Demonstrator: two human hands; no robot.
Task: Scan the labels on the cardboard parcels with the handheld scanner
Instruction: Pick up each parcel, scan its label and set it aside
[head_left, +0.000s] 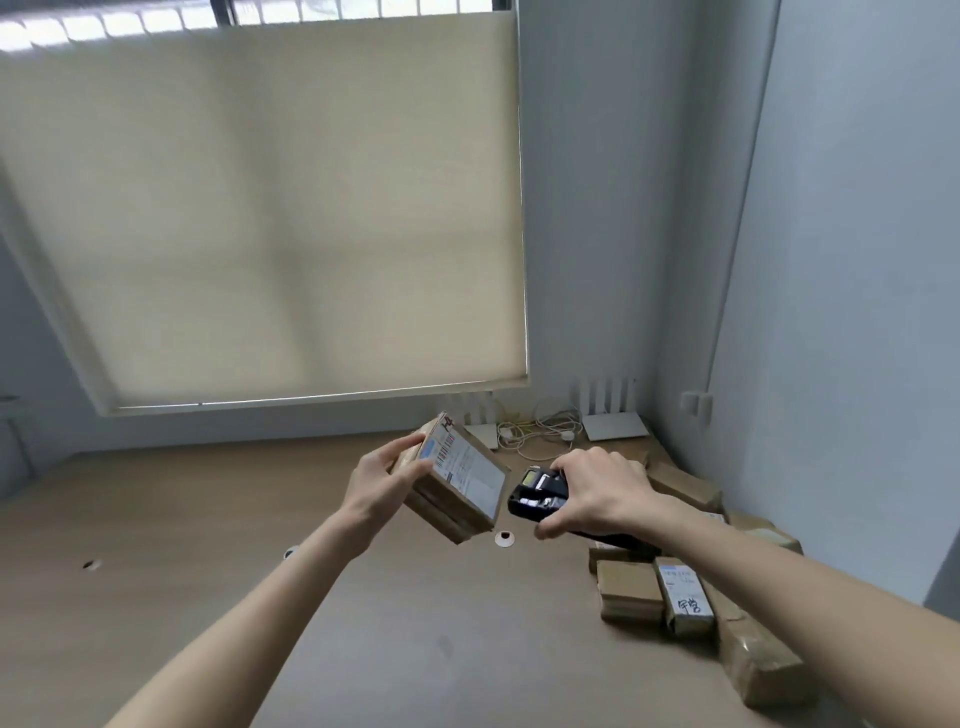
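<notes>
Cardboard is sitting in the left hand's (382, 480) grip: the fingers are clamping a small parcel (451, 486) by its far and near edges, holding it tilted above the tabletop (208, 545) with its white label (470, 467) turned toward the other hand. The right hand (597, 493) is closing its grip around the black handheld scanner (540, 493), whose head is pointing at the label from just beside the parcel's right edge. Judging by this, the scanning step for this one parcel is under way. The next move is likely calling for a steadier aim, squaring the scanner's window onto the barcode strip near the label's upper end, which is lying up and left of the scanner grip. Outward, below and right of the scanner grip, more parcels (675, 597) are lying in a loose row along the wall. Farther off, behind both grips, white routers (615, 426) and cables (535, 431) are resting near the corner.
</notes>
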